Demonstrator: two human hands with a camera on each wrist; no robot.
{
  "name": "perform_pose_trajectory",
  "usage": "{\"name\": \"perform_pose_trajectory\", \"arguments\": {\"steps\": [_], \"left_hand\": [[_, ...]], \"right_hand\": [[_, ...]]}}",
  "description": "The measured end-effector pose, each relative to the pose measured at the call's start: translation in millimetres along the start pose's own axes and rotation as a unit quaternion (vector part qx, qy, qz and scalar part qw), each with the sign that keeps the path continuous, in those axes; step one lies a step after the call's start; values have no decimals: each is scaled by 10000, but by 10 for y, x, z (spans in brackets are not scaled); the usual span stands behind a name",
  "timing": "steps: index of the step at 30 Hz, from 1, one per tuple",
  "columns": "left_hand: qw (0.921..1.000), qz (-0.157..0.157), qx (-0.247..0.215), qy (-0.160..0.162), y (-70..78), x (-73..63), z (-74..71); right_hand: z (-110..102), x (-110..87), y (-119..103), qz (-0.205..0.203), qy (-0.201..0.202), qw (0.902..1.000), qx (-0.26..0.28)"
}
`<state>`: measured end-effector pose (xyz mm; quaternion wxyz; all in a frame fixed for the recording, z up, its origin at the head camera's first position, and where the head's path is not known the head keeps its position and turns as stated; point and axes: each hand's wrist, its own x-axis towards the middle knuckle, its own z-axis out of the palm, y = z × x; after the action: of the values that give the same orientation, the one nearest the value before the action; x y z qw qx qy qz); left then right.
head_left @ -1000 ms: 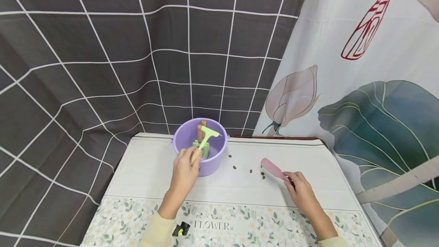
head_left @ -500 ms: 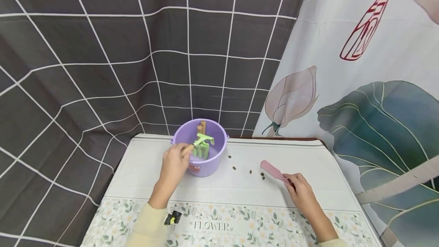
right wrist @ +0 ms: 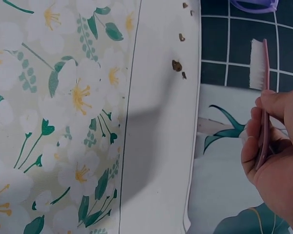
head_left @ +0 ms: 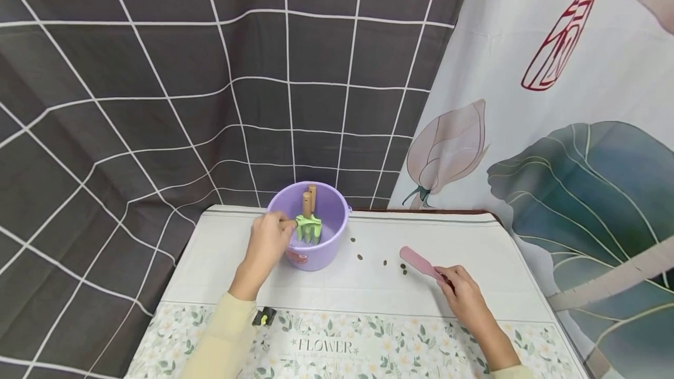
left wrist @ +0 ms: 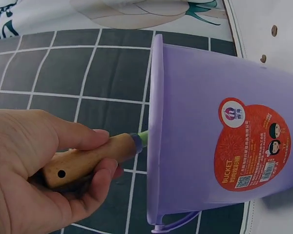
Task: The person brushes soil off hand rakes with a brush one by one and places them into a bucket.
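Observation:
My left hand (head_left: 265, 241) grips the wooden handle (left wrist: 93, 156) of a small green garden rake between thumb and fingers. The rake's head (head_left: 308, 222) is inside the purple bucket (head_left: 316, 259), and its handle lies across the rim. Two more wooden tool handles (head_left: 307, 203) stand up inside the bucket; what they belong to is largely hidden. My right hand (head_left: 460, 291) holds a pink brush (head_left: 418, 259) by its handle. White bristles (right wrist: 257, 66) show in the right wrist view, raised above the table. Several small dark brown bits (head_left: 403, 268) lie near the brush.
The white tabletop (head_left: 237, 262) has a floral cloth strip (head_left: 411, 344) along its front. A dark grid curtain (head_left: 253, 110) hangs behind and left, a white floral one (head_left: 505, 63) at right. A black and yellow object (head_left: 265, 316) sits by the left sleeve.
My left hand has shifted left and tilted the rake, bringing its head down from above the rim into the bucket. The right hand and brush stay nearly still.

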<state>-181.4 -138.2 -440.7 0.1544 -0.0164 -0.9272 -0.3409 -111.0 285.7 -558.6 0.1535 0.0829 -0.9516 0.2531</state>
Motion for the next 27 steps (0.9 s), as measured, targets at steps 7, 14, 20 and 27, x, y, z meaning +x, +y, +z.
{"name": "perform_pose_trajectory", "arguments": {"steps": [7,14,20,27], "left_hand": [[9996,-178,112,-203,-25,145,57],[9991,-58,241,-349,-108,280,187],[9975,-69,410,-574,-120,395,291],[9929,-28,645,-998,-143,527,376]], "right_hand": [[-12,-9,8,41,-43,10000,36],[-29,-12,17,253,-288,9993,49],[-18,-17,36,265,-278,9993,4],[-9,-18,25,222,-242,9994,61]]}}
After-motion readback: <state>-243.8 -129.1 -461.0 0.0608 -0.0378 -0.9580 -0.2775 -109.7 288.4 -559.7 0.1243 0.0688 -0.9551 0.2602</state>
